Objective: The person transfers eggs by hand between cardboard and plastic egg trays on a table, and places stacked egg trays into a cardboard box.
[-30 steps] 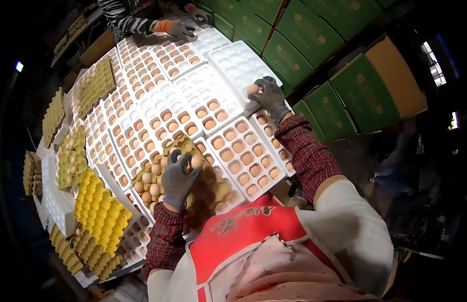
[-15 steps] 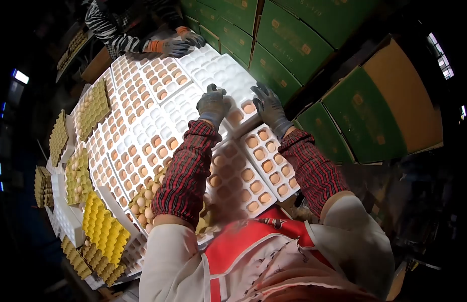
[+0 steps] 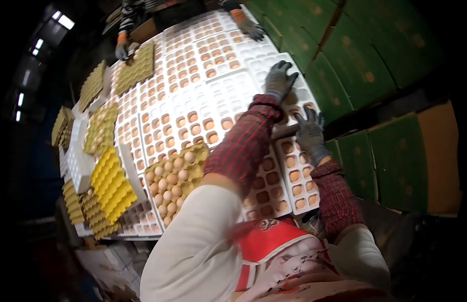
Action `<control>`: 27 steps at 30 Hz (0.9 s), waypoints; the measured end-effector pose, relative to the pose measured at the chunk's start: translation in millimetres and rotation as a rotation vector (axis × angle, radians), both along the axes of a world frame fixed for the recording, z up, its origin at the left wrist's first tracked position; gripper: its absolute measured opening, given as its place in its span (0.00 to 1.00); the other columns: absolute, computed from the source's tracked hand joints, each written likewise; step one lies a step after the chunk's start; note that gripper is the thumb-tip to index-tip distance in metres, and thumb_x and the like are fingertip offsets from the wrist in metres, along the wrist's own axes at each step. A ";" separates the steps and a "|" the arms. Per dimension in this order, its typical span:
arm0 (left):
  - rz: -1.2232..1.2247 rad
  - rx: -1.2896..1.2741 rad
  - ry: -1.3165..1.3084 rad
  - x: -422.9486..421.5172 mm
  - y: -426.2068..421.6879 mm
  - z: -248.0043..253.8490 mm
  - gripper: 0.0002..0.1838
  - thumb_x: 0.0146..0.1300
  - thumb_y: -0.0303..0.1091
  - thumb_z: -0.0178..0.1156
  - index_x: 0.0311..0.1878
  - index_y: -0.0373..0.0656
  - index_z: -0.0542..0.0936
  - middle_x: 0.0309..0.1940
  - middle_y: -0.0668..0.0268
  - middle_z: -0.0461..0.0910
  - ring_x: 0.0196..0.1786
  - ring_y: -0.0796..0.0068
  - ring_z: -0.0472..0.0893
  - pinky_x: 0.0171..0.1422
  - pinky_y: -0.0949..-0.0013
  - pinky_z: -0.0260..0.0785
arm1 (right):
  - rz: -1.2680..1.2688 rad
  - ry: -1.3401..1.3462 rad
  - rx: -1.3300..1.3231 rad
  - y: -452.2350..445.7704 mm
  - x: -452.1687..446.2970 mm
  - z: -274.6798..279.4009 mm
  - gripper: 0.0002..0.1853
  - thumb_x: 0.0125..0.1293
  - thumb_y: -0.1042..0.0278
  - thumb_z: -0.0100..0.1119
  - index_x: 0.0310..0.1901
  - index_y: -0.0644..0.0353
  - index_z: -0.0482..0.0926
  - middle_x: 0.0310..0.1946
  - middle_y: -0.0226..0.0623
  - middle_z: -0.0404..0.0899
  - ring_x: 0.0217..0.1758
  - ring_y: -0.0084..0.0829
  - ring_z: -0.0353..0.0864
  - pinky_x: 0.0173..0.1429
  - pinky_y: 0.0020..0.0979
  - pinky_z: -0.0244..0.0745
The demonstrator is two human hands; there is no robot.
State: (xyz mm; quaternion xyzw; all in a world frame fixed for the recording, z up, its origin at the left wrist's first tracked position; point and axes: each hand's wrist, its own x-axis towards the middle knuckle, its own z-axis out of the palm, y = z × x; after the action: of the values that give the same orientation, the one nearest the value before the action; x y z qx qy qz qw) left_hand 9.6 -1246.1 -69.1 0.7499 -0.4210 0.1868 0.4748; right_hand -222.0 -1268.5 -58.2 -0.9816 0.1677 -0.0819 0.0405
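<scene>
My left hand (image 3: 280, 79), in a grey glove, reaches over the white foam tray (image 3: 258, 61) at the right side of the table. Its fingers are bent but apart, and no egg shows in it. Nearer to me, my right hand (image 3: 311, 135), gloved too, rests at the same tray's near right corner with fingers spread. A few eggs lie in the cups between and below the hands. Left of my left forearm, a pulp tray (image 3: 199, 173) holds brown eggs (image 3: 172, 178). Another foam tray (image 3: 284, 186) with eggs lies just below my right hand.
A person's gloved hands (image 3: 251, 30) (image 3: 122, 50) are at the far side. Green cartons (image 3: 354, 65) stand along the right. Yellow plastic trays (image 3: 110, 183) and pulp trays (image 3: 138, 68) stand at the left. Egg-filled foam trays (image 3: 178, 65) cover the middle.
My left hand went from the pulp tray to the far right foam tray; its egg is gone from view. My right hand released its egg and spread. The other person's hands moved apart. The view shifted.
</scene>
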 end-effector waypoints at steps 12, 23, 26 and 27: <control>0.118 0.284 0.313 -129.2 243.3 26.9 0.33 0.63 0.48 0.67 0.69 0.45 0.74 0.70 0.45 0.68 0.73 0.39 0.64 0.78 0.40 0.53 | 0.069 -0.183 0.074 18.0 7.7 -10.7 0.21 0.56 0.74 0.70 0.52 0.49 0.84 0.70 0.40 0.71 0.74 0.45 0.67 0.79 0.55 0.54; 0.519 0.514 0.332 -205.3 543.1 40.1 0.25 0.61 0.34 0.71 0.60 0.38 0.79 0.59 0.49 0.78 0.62 0.45 0.76 0.67 0.51 0.70 | 0.278 -0.090 0.099 137.4 -155.3 32.1 0.21 0.53 0.68 0.72 0.50 0.49 0.80 0.66 0.44 0.72 0.72 0.47 0.68 0.78 0.62 0.52; 0.322 0.501 0.346 -183.5 527.3 38.0 0.23 0.61 0.36 0.70 0.59 0.41 0.81 0.59 0.53 0.80 0.64 0.47 0.76 0.69 0.50 0.68 | 0.327 -0.027 0.107 166.6 -216.6 29.3 0.19 0.52 0.67 0.72 0.47 0.49 0.80 0.64 0.43 0.73 0.68 0.46 0.70 0.76 0.60 0.55; 0.285 0.537 0.256 -171.4 517.7 28.4 0.25 0.61 0.37 0.68 0.62 0.43 0.79 0.61 0.54 0.79 0.64 0.48 0.75 0.70 0.50 0.66 | 0.338 -0.026 0.117 177.2 -225.8 28.1 0.19 0.52 0.67 0.72 0.47 0.49 0.80 0.64 0.41 0.73 0.67 0.45 0.71 0.75 0.59 0.56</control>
State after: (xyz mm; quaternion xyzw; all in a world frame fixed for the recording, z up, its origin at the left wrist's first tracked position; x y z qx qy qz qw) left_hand -161.8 -728.4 -40.7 0.9170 -0.2830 0.0379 0.2784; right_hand -447.7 -1091.3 -30.1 -0.9906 0.0045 -0.0766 0.1129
